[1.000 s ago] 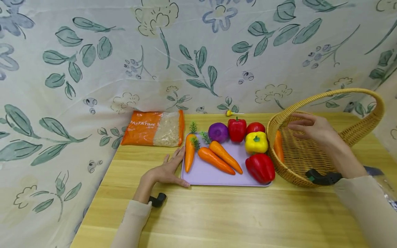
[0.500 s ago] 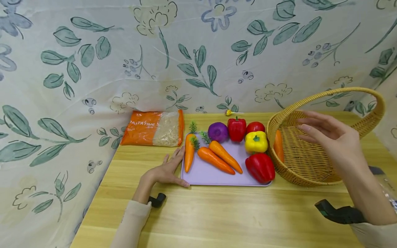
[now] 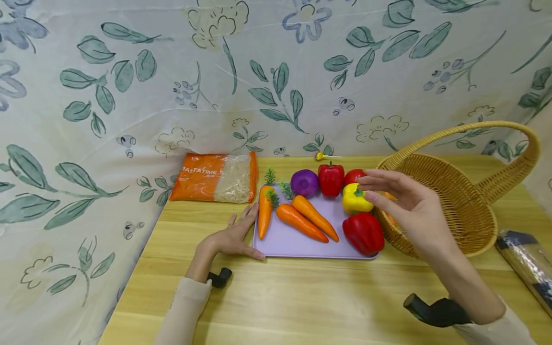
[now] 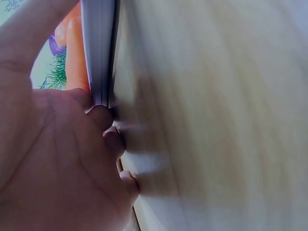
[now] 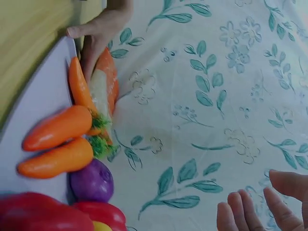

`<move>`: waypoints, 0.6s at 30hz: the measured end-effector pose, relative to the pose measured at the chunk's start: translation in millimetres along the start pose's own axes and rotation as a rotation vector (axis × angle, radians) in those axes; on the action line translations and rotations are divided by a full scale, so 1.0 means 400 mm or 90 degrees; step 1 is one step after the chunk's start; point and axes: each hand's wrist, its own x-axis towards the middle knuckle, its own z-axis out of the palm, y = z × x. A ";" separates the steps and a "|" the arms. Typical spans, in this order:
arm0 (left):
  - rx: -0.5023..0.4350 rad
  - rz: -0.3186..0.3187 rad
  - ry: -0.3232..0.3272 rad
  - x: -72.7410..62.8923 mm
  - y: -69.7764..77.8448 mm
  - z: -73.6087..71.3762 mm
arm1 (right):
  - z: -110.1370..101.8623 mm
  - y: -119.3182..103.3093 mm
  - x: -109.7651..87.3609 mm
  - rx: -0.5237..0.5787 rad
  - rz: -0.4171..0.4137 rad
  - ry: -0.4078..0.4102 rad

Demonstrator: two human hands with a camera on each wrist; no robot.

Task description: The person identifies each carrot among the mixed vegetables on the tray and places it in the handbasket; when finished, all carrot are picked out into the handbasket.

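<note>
A lilac tray (image 3: 293, 247) bears three carrots (image 3: 264, 211), a purple onion (image 3: 304, 183), two red bell peppers (image 3: 363, 233), a yellow bell pepper (image 3: 356, 199) and a partly hidden round red vegetable (image 3: 354, 175). My left hand (image 3: 230, 237) rests at the tray's left edge, thumb and fingers spread. In the left wrist view its fingertips touch the tray's side (image 4: 100, 48). My right hand (image 3: 409, 211) hovers, holding nothing, between the yellow pepper and the wicker basket (image 3: 467, 206). Its fingers are loosely bent. Behind it, an orange carrot (image 3: 389, 196) in the basket is mostly hidden.
An orange bag of pasta (image 3: 211, 177) lies behind the left hand. A small yellow lollipop (image 3: 320, 156) is near the floral cloth (image 3: 276, 72) at the back. Right of the basket lies a shiny dark-ended package (image 3: 528, 263). The basket's tall handle (image 3: 470, 127) arches over it.
My right hand first drew back rightward over the basket, then moved left to the basket's near-left rim by the yellow pepper. The left hand and the vegetables have stayed put.
</note>
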 end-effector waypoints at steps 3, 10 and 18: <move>0.004 0.003 0.006 0.000 0.001 -0.001 | 0.051 0.034 0.024 -0.071 0.030 -0.045; 0.000 0.003 0.007 -0.001 0.006 -0.001 | 0.129 0.121 0.076 -0.081 0.076 -0.118; 0.005 -0.002 0.004 0.002 0.001 -0.001 | 0.183 0.163 0.104 -0.106 0.133 -0.169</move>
